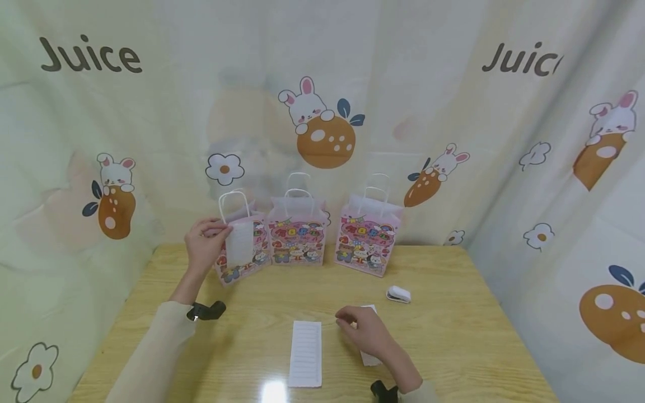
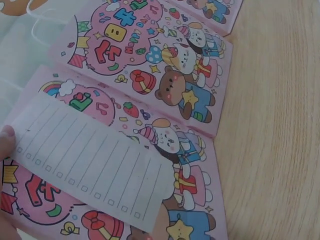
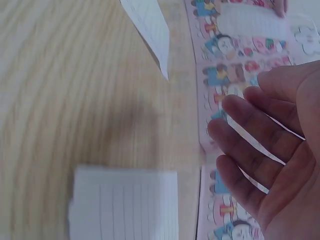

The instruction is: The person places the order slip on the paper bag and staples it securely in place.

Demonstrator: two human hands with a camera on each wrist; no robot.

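Note:
At the top edge of the leftmost pink gift bag [image 1: 259, 257], my left hand [image 1: 202, 246] pinches a white lined paper slip [image 1: 239, 244]. The slip hangs over the bag's front, and its row of small checkboxes shows in the left wrist view. The thumb [image 2: 7, 141] presses the slip's upper end; the other fingers are mostly hidden there. My right hand [image 1: 367, 331] hovers over the table with loosely bent fingers and holds nothing. Partly covered by it in the head view is a second lined slip [image 3: 125, 207]. A third slip [image 1: 305, 355] lies left of that hand.
Two more pink cartoon gift bags, one in the middle [image 1: 297, 238] and one on the right [image 1: 367, 240], stand along the back of the wooden table [image 1: 443, 336]. A small white stapler [image 1: 398, 294] lies before the right bag. A printed curtain [image 1: 403, 129] hangs behind.

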